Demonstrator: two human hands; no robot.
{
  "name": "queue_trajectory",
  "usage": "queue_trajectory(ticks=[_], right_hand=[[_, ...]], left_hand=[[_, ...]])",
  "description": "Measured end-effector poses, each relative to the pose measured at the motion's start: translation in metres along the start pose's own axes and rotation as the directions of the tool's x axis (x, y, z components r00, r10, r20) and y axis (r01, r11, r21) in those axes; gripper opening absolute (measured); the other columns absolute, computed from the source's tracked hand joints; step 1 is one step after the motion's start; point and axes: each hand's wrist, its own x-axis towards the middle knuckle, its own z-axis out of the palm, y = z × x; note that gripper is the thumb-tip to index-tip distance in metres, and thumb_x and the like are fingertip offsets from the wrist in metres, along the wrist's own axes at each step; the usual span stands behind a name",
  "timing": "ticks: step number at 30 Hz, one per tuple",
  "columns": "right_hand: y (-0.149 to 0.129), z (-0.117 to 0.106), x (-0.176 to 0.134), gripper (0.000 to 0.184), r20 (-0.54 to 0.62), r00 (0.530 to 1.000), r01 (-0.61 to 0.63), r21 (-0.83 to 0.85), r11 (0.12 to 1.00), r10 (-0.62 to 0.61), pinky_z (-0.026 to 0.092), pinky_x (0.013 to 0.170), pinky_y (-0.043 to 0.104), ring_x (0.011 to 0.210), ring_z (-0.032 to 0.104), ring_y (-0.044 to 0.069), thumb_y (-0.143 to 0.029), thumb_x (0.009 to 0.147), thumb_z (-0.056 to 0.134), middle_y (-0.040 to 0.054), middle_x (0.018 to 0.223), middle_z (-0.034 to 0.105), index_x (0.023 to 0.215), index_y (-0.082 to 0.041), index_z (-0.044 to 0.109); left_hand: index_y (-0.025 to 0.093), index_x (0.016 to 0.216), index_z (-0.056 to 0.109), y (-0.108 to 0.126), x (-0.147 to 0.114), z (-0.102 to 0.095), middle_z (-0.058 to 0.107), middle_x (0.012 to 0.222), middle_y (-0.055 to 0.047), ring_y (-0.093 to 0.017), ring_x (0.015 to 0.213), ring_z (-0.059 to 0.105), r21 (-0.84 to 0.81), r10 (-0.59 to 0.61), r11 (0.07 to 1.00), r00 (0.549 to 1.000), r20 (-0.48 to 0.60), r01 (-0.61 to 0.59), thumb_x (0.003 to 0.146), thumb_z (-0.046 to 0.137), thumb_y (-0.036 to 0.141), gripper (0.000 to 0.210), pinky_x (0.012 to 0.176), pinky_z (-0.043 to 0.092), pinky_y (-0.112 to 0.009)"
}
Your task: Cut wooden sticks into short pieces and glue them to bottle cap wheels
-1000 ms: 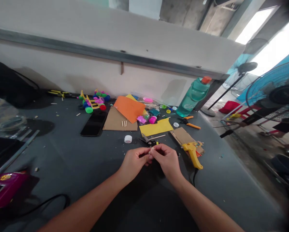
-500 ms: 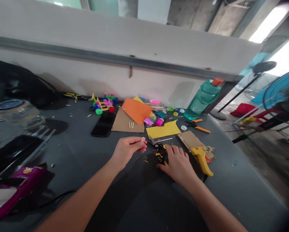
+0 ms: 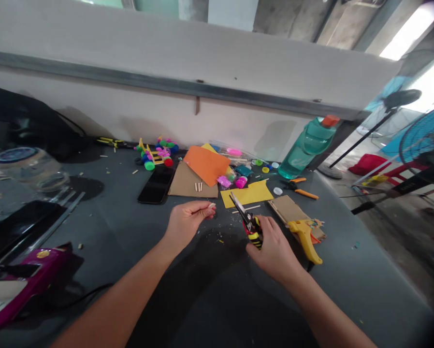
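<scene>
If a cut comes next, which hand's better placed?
Right, probably: the right hand holds the cutters, pointed forward. The left hand is pinching a small pale piece, so looks better suited to steadying.

Head-worn view, one. Stance: above the table (image 3: 122, 241), from its six o'clock side, looking forward and down; wall (image 3: 159, 53) faced at twelve. Range: near; left hand (image 3: 188, 223) at seven, right hand (image 3: 275, 245) at four, both off centre. Field: wide, from jar (image 3: 32, 166) at nine to fan (image 3: 427, 145) at three. Level: canted, rail (image 3: 159, 81) sloping down towards three.
</scene>
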Motion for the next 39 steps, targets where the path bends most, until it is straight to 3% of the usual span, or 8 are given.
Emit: queue_trajectory(ticks=[5, 19, 29, 39], right_hand=[[-0.009, -0.008, -0.003, 0.038, 0.063, 0.996, 0.066, 0.008, 0.998, -0.067, 0.041, 0.080, 0.037, 0.089, 0.050, 0.025, -0.022, 0.062, 0.054, 0.0081, 0.092, 0.052, 0.099, -0.018, 0.048], [-0.003, -0.009, 0.000, 0.034, 0.052, 0.996, 0.085, -0.141, 0.986, -0.078, 0.041, 0.069, 0.033, 0.082, 0.054, 0.024, -0.031, 0.068, 0.055, 0.0075, 0.092, 0.054, 0.098, -0.019, 0.045], [0.000, -0.011, 0.002, 0.030, 0.059, 0.994, 0.104, -0.205, 0.973, -0.094, 0.039, 0.066, 0.030, 0.082, 0.056, 0.023, -0.033, 0.070, 0.056, 0.0056, 0.091, 0.057, 0.095, -0.020, 0.046], [0.001, -0.006, -0.001, 0.022, 0.083, 0.995, 0.055, -0.073, 0.996, -0.048, 0.037, 0.061, 0.028, 0.075, 0.057, 0.021, -0.026, 0.068, 0.053, 0.0027, 0.083, 0.057, 0.088, -0.021, 0.045]], left_hand=[[0.015, 0.081, 0.071, -0.002, 0.002, 0.000, 0.071, 0.075, -0.004, -0.015, 0.066, 0.066, -0.076, -0.062, 0.995, 0.996, 0.062, 0.067, 0.069, 0.067, 0.026, 0.017, 0.068, 0.055, -0.029], [0.016, 0.075, 0.071, 0.006, 0.002, -0.004, 0.069, 0.064, -0.002, -0.012, 0.060, 0.062, 0.085, -0.063, 0.995, 0.987, 0.146, 0.051, 0.071, 0.065, 0.025, 0.012, 0.060, 0.051, -0.023], [0.014, 0.074, 0.070, 0.005, 0.003, -0.005, 0.068, 0.065, -0.002, -0.011, 0.054, 0.060, 0.063, -0.131, 0.991, 0.979, 0.159, 0.122, 0.070, 0.065, 0.026, 0.013, 0.056, 0.050, -0.022], [0.014, 0.077, 0.069, 0.007, 0.004, -0.006, 0.067, 0.066, -0.003, -0.010, 0.055, 0.058, 0.031, -0.137, 0.991, 0.970, 0.203, 0.134, 0.072, 0.064, 0.026, 0.014, 0.057, 0.049, -0.023]])
